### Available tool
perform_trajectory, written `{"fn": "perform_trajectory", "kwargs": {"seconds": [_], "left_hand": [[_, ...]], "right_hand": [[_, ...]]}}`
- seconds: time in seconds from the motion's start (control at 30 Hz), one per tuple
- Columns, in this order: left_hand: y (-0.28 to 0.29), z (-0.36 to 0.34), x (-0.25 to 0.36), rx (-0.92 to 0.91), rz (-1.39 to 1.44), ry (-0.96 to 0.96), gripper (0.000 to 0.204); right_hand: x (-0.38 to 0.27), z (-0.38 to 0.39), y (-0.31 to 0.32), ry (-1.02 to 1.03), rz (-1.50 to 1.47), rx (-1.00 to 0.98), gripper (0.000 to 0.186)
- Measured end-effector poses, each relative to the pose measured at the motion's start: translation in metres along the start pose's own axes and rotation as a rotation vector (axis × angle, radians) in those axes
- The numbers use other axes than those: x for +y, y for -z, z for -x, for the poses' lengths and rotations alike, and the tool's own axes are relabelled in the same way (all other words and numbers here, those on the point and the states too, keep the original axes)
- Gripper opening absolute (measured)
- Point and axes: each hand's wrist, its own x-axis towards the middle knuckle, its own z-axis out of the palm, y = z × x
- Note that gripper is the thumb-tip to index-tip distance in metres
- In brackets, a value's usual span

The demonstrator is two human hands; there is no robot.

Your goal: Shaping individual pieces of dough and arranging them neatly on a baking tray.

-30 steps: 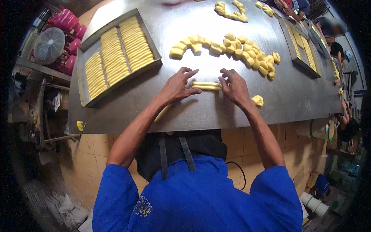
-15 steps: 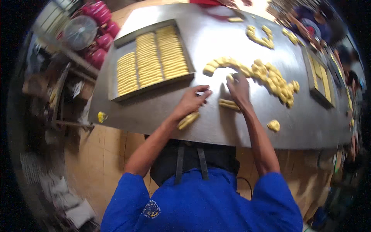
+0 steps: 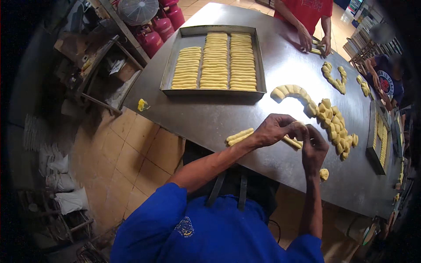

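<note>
My left hand [image 3: 275, 129] and my right hand [image 3: 314, 143] meet over the metal table, both closed on a small pale dough piece [image 3: 299, 124] between their fingertips. Beneath and left of them lie two short dough logs [image 3: 239, 136]; another pair of logs [image 3: 292, 143] is partly hidden under my hands. Behind them, cut dough lumps [image 3: 333, 125] and a curved row of pieces [image 3: 285, 92] rest on the metal. A lone lump [image 3: 324, 174] sits beside my right forearm.
A tray [image 3: 165, 87] of dough strips occupies the steel table [image 3: 206, 114]. A second tray [image 3: 370, 153] stands right. A red-shirted person [image 3: 302, 13] handles dough opposite; another person [image 3: 386, 76] works right. Pink gas cylinders [image 3: 163, 28] and a wooden shelf [image 3: 107, 81] stand left.
My hands have come together; the piece my right hand picked up is now pinched in both. The view has turned, bringing the far person into sight.
</note>
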Motion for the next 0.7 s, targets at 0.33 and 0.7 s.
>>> {"fn": "perform_trajectory", "kwargs": {"seconds": [0.33, 0.7], "left_hand": [[0.010, -0.031, -0.010, 0.027, -0.065, 0.062, 0.055], [0.023, -0.128, -0.067, -0.121, -1.497, 0.440, 0.062]], "right_hand": [[-0.013, -0.028, 0.036, -0.316, -0.186, -0.309, 0.033], [0.131, -0.099, 0.044, -0.231, 0.528, -0.675, 0.052]]}}
